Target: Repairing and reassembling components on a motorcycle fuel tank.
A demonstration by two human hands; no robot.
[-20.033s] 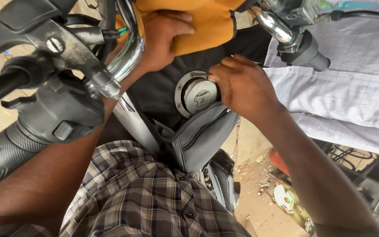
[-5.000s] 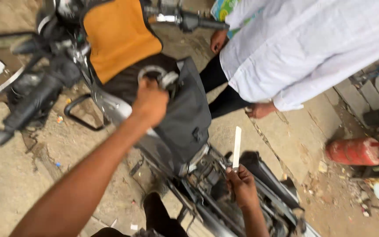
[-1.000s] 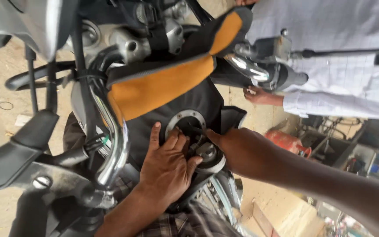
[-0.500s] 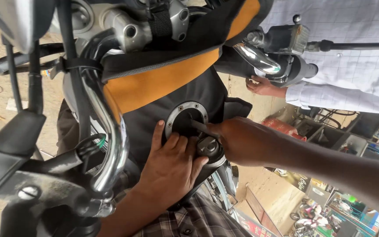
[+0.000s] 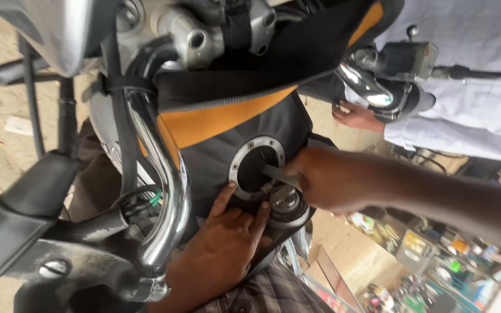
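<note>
A motorcycle fuel tank in a black and orange cover [image 5: 227, 124] fills the middle of the head view. Its round filler opening [image 5: 253, 168] is uncovered, and the hinged metal cap [image 5: 288, 203] lies flipped open just below and right of it. My left hand [image 5: 227, 243] rests flat on the cover under the opening, with spread fingers touching the rim and the cap. My right hand [image 5: 326, 179] reaches in from the right, shut on a thin flat grey strip [image 5: 273, 173] whose tip points into the opening.
The chrome handlebar [image 5: 166, 191] and a black grip [image 5: 24, 197] cross the left side. Another person in a white shirt [image 5: 471, 69] stands at the upper right, one hand [image 5: 358, 116] near the other handlebar end [image 5: 395, 75]. Sandy ground lies on the left.
The view has drawn closer to the tank. The filler cap has swung open, and my right hand has brought the strip's tip to the opening. My left hand stays under the rim.
</note>
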